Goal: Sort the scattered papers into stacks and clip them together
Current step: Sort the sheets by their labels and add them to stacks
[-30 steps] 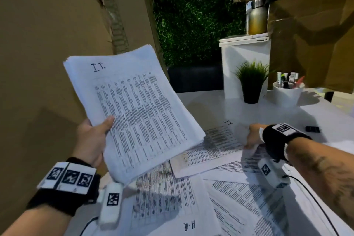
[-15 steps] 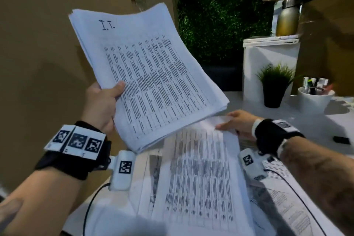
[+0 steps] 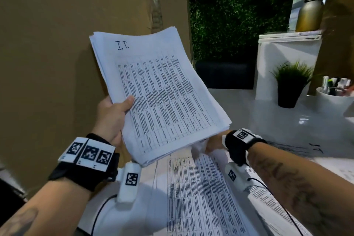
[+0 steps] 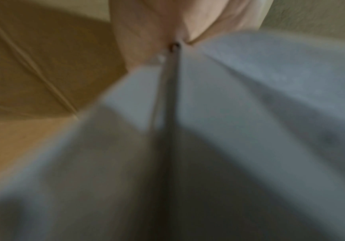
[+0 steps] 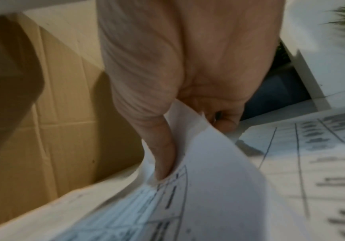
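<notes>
Cardboard wall (image 3: 67, 53) hems the left; potted plant (image 3: 290, 86) and pen cup (image 3: 334, 99) crowd the table's (image 3: 268, 113) far right — bare between.

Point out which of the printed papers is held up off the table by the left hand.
The thick stack marked "I.T.", gripped at its left edge by the left hand. The single sheet pinched by the right hand hangs lower, near the table.

The stack (image 3: 162, 97) marked "I.T." hides the fingers of the right hand (image 3: 212, 142) in the head view; only its wrist end shows; the left hand (image 3: 111, 119) has its fingers behind that stack, thumb alone visible; the left wrist view is blurred, paper edges barely legible; the sheet (image 5: 208, 195) in the right wrist view has smeared print; the pen cup (image 3: 334, 101) is cut by the right edge.
</notes>
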A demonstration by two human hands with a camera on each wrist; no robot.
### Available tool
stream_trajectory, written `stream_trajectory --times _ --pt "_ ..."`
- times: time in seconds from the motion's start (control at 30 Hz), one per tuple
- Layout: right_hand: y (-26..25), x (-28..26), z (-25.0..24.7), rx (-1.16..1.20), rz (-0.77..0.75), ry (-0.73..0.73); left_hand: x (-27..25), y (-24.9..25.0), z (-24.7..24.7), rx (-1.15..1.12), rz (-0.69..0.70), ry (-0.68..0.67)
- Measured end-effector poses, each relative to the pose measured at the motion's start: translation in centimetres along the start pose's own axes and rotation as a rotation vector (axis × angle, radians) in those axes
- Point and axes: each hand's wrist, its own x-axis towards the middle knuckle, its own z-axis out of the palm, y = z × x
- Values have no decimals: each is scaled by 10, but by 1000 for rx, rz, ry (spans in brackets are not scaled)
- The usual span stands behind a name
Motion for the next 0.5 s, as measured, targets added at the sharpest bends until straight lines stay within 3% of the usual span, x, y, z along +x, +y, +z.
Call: stream_trajectory --times 0.13,0.2,0.27,0.37,0.5 --pt "34 -23 -28 171 -53 170 0 -2 1 -15 6 5" --pt "62 -39 -44 188 -74 157 0 -4 5 -25 6 4" --pt "86 -60 -67 393 -66 178 0 -6 11 -33 -1 -7" --pt "132 -85 -88 855 -57 329 -4 -11 24 -51 -6 -34" --pt "161 -117 -42 827 126 24 -8 -20 40 -68 -9 -46"
